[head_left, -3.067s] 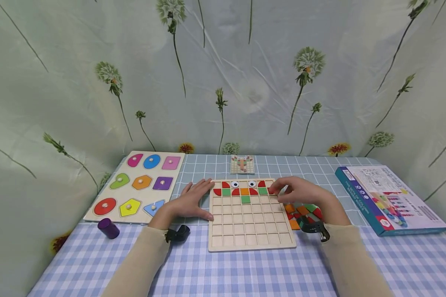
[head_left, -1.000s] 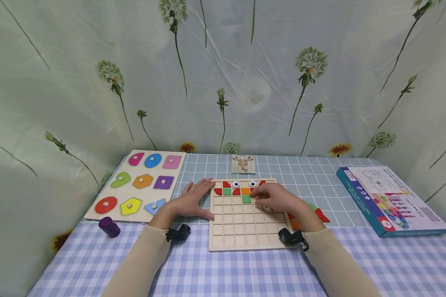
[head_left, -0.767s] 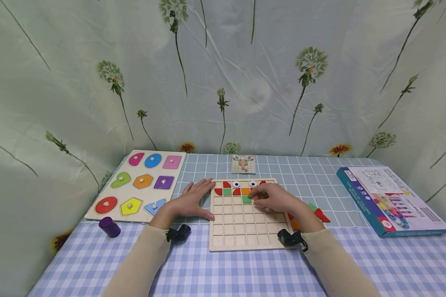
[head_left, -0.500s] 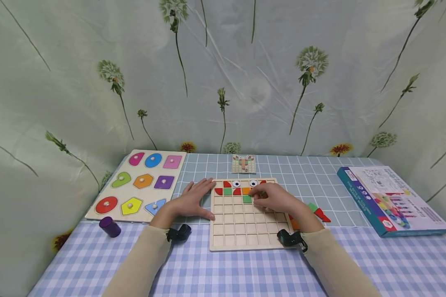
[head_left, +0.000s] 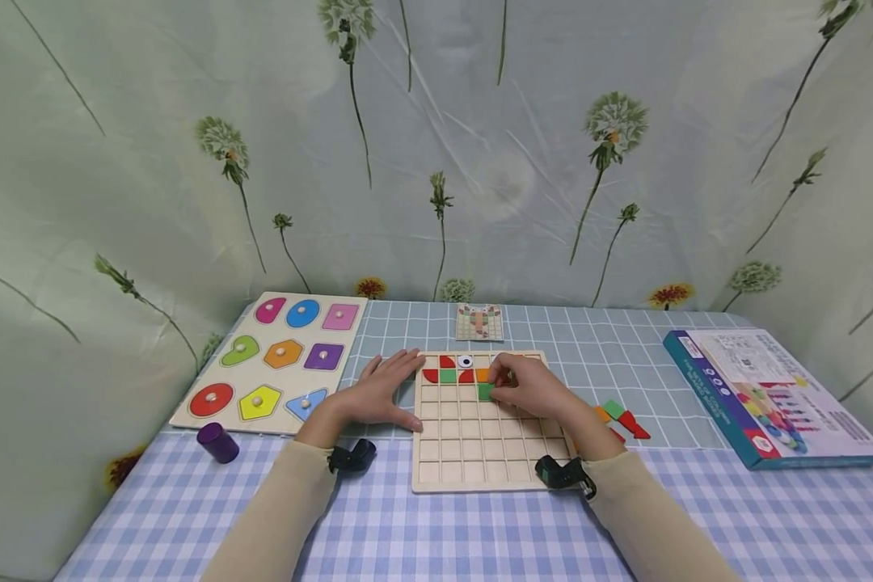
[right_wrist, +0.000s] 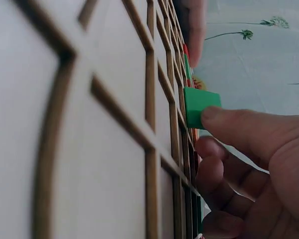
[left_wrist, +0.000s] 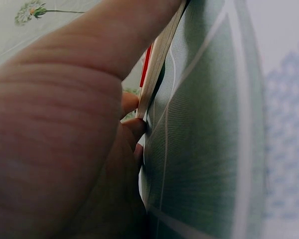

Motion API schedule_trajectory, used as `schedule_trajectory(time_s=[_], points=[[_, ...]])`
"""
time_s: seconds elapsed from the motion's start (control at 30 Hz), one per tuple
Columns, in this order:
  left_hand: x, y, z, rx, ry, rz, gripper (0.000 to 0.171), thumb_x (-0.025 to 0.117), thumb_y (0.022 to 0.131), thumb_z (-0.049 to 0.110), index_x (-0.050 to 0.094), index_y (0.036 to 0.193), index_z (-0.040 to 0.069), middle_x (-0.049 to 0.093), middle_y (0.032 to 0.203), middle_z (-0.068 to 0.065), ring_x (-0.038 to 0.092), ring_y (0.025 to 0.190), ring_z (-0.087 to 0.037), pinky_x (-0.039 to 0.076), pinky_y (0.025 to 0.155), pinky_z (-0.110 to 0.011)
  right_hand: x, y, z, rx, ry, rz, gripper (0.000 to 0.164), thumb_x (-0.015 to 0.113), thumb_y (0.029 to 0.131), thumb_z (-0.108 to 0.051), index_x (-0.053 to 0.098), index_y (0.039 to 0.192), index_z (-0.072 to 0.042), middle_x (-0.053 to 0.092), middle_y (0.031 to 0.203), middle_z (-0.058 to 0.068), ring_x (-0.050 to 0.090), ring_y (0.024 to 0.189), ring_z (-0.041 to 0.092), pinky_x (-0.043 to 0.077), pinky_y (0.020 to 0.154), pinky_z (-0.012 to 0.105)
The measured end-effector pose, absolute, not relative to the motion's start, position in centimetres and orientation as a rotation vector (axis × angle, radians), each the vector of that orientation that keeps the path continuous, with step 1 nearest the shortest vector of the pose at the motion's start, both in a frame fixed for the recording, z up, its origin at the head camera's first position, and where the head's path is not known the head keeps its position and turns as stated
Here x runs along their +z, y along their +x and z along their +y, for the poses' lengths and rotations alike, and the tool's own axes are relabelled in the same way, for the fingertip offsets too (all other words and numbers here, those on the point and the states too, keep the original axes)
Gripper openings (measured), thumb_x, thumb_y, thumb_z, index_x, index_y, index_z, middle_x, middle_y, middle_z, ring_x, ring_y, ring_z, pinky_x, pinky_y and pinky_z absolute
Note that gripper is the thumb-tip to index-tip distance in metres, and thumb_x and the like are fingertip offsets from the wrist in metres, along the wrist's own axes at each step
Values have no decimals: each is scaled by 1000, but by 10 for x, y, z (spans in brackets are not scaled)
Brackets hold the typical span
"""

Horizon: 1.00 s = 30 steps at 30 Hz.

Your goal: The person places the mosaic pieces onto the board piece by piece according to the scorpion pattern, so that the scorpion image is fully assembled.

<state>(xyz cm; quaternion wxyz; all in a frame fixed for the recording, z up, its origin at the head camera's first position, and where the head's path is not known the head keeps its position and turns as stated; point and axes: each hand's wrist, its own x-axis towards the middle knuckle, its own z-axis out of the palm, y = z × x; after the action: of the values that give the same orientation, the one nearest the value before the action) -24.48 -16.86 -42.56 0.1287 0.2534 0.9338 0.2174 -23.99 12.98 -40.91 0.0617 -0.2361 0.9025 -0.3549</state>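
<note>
A wooden grid board [head_left: 473,478] lies flat in the middle, with red, green, orange and eye tiles along its far rows. My right hand [head_left: 529,388] is over the upper middle of the board and pinches a green square tile [right_wrist: 195,102]. In the right wrist view that tile stands tilted up from the grid, the thumb pressed on its face. The hand hides the tiles at the board's upper right. My left hand [head_left: 378,394] rests with spread fingers along the board's left edge, its thumb and fingertips touching the rim.
Loose tiles [head_left: 626,420] lie right of the board, partly behind the right forearm. A small pattern card [head_left: 479,323] is at the back. To the left are a knobbed shape puzzle [head_left: 301,335] and a purple cylinder [head_left: 217,443]; a flat box [head_left: 771,396] lies far right.
My right hand has moved left from the board's right edge to the green tile below the orange one, and most recently slightly further left. The left hand has stayed in place.
</note>
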Motion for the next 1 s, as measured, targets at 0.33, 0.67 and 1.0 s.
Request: schedule_trajectory(time_s=[0.33, 0.67, 1.0], points=[[-423, -245, -167, 614, 725, 2713, 112, 80, 75, 58, 21, 161, 18, 14, 170, -6, 5, 158, -30, -3, 125, -61, -407, -240, 117, -1267, -641, 2648, 7, 68, 93, -6, 65, 98, -9, 64, 88, 5, 57, 72, 15, 51, 63, 26], [-424, -246, -167, 619, 723, 2711, 112, 80, 75, 58, 21, 161, 17, 14, 170, -7, 5, 158, -31, -3, 124, -62, -412, -238, 104, -1252, -598, 2660, 8, 69, 91, -5, 66, 98, -9, 66, 88, 3, 57, 73, 13, 50, 67, 26], [-422, -244, -167, 638, 732, 2701, 111, 81, 75, 56, 22, 161, 16, 14, 170, -7, 5, 158, -31, -3, 124, -63, -412, -237, 101, -1180, -597, 2722, 8, 71, 89, -7, 70, 97, -10, 66, 93, 3, 56, 79, 13, 49, 74, 26]])
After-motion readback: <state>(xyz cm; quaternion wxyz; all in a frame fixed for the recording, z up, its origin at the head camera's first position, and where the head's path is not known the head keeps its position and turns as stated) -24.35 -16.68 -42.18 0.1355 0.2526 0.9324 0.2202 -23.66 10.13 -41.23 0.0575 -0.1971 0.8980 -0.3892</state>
